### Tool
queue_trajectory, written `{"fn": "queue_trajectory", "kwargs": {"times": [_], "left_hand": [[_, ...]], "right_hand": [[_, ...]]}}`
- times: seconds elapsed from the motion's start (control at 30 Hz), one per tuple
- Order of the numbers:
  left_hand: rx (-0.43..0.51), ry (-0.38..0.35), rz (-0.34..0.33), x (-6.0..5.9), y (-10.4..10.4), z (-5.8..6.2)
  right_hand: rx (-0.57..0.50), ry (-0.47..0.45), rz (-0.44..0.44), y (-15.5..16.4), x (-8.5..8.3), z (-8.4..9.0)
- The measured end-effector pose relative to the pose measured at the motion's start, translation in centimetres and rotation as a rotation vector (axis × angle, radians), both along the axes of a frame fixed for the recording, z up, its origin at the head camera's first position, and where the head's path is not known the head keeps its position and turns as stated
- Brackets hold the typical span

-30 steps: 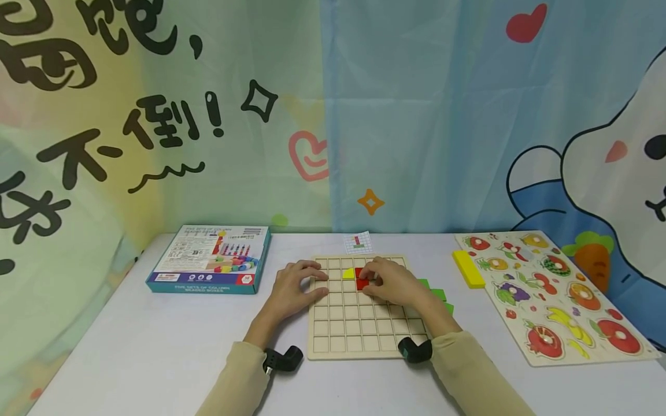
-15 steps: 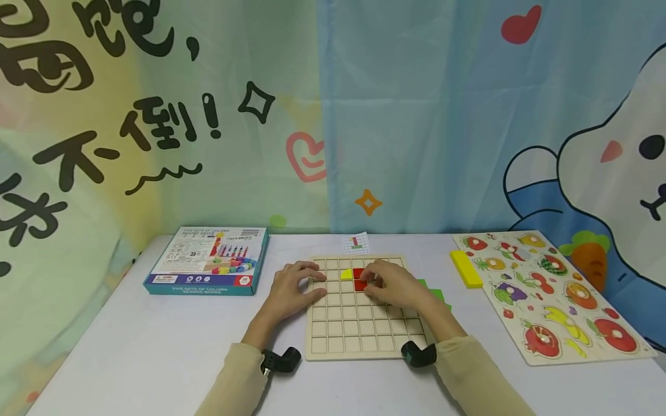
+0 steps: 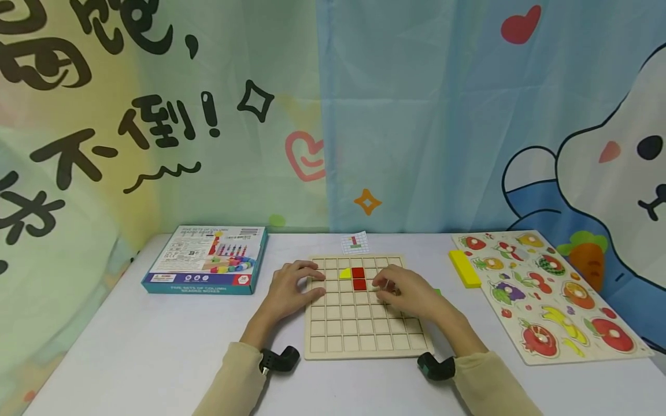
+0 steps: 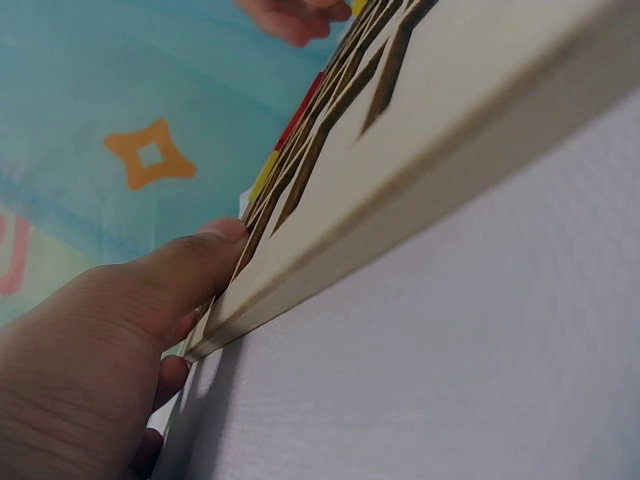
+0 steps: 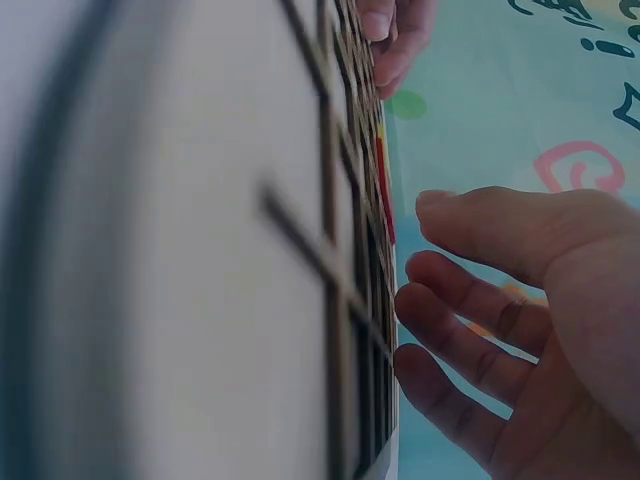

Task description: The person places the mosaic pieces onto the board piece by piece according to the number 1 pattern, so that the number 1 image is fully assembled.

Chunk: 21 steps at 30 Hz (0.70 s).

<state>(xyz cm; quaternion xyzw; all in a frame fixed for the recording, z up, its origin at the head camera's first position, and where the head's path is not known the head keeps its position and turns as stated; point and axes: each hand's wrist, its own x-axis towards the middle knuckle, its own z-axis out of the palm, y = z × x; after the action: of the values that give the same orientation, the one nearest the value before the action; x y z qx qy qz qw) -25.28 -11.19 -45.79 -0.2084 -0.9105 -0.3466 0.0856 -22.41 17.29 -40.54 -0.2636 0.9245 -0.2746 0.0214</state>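
Since a second ago, the right hand (image 3: 408, 292) has drawn back to the right off the red pieces (image 3: 358, 278), which now show in full as two squares stacked in adjoining cells of the wooden grid board (image 3: 364, 332). That hand now hovers low over the board's right part, just beside the red pieces; its fingers (image 5: 470, 325) are loosely curled, slightly apart and hold nothing. A yellow piece (image 3: 346, 273) sits in the cell to the left of the upper red square, touching it. The left hand (image 3: 291, 289) rests on the board's left edge, its fingers (image 3: 307, 270) lying relaxed over the rim and the thumb (image 4: 190, 265) pressed against the side. The board lies flat on the white bench (image 3: 156, 346). A small pattern card (image 3: 356, 242) lies just behind the board. A blue box (image 3: 205, 260) sits to the left, and a yellow block (image 3: 465, 268) and a fruit puzzle board (image 3: 551, 294) to the right. A bit of green (image 3: 437, 292) peeks out behind the right hand.
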Motion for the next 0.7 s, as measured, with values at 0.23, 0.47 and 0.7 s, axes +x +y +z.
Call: {"fn": "queue_trajectory", "kwargs": {"times": [0.23,0.47,0.7], "left_hand": [[-0.003,-0.004,0.000,0.0,0.0,0.0],[0.005,-0.008,-0.003,0.1,0.0,-0.1],[-0.002,-0.004,-0.006,0.0,-0.1,0.0]], "right_hand": [[-0.003,0.015,-0.041,1.4,0.9,0.0],[-0.005,-0.018,-0.074,4.0,1.0,0.4],[0.004,-0.014,-0.106,6.3,0.9,0.1]]}}
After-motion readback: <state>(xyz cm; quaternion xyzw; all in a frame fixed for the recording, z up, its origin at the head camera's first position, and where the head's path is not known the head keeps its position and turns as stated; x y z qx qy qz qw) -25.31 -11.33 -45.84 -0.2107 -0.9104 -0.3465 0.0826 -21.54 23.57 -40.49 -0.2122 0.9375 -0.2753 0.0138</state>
